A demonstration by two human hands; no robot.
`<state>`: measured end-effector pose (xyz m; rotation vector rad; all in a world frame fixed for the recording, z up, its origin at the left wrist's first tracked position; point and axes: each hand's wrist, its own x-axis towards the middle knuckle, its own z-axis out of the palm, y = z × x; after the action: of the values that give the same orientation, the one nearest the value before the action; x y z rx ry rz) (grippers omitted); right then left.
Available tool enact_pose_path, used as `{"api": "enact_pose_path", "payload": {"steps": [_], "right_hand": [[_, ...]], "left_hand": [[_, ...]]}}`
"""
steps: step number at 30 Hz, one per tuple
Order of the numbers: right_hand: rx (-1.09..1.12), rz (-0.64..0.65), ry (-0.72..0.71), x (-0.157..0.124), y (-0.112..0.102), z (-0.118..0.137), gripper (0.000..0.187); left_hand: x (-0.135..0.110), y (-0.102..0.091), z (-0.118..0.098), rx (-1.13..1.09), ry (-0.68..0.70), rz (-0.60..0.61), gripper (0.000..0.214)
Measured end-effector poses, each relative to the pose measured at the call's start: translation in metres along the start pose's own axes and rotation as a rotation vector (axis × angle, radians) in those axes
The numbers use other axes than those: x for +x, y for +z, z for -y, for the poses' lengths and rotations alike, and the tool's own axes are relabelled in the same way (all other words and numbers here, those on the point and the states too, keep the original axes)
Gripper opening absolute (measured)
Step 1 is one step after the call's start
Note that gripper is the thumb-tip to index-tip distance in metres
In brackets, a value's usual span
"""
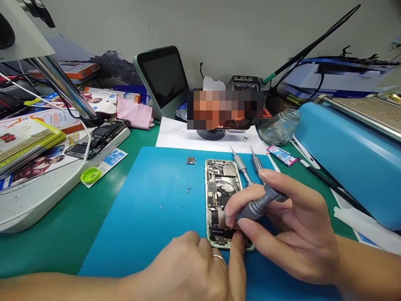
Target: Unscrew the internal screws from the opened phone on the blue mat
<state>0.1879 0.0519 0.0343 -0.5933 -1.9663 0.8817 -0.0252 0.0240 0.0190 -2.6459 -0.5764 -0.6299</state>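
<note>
An opened phone (221, 188) with a pale green frame lies on the blue mat (150, 209), its circuit boards and cables exposed. My right hand (291, 225) is closed round a grey screwdriver (260, 205), its tip down in the phone's lower half. My left hand (200, 267) rests at the phone's bottom end, fingers curled, one fingertip pressing on the frame's lower edge. A ring shows on one left finger. Two more grey screwdrivers (242, 167) lie on the mat just right of the phone's top.
A small loose part (190, 160) and tiny screws (188, 190) lie on the mat left of the phone. A glass jar (280, 125), a blue machine (351, 167), a smart display (163, 79), a green cap (90, 174) and a dismantled phone (97, 140) surround the mat.
</note>
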Motion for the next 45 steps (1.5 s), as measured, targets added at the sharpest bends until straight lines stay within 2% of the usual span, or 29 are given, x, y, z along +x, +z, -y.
{"api": "enact_pose_path", "payload": {"steps": [10, 18, 23, 28, 34, 45], "right_hand": [[0.001, -0.039, 0.032, 0.001, 0.001, 0.000, 0.084], [-0.020, -0.029, 0.021, 0.001, -0.001, 0.002, 0.086], [-0.011, -0.055, 0.029, 0.001, 0.000, 0.001, 0.080], [-0.004, -0.057, 0.041, 0.003, 0.001, 0.003, 0.081], [-0.011, -0.053, 0.038, 0.004, 0.000, 0.003, 0.080], [-0.021, -0.050, 0.041, 0.002, 0.000, 0.004, 0.079]], "left_hand": [[-0.001, -0.001, 0.005, 0.016, 0.045, 0.022, 0.040], [-0.006, -0.001, 0.006, -0.001, 0.079, 0.066, 0.024], [-0.004, -0.005, 0.008, 0.000, 0.092, 0.068, 0.033], [0.001, -0.008, 0.008, 0.022, 0.092, 0.047, 0.036], [0.007, -0.009, 0.009, 0.031, 0.105, 0.038, 0.053], [0.005, -0.009, 0.008, 0.025, 0.088, 0.034, 0.052]]}}
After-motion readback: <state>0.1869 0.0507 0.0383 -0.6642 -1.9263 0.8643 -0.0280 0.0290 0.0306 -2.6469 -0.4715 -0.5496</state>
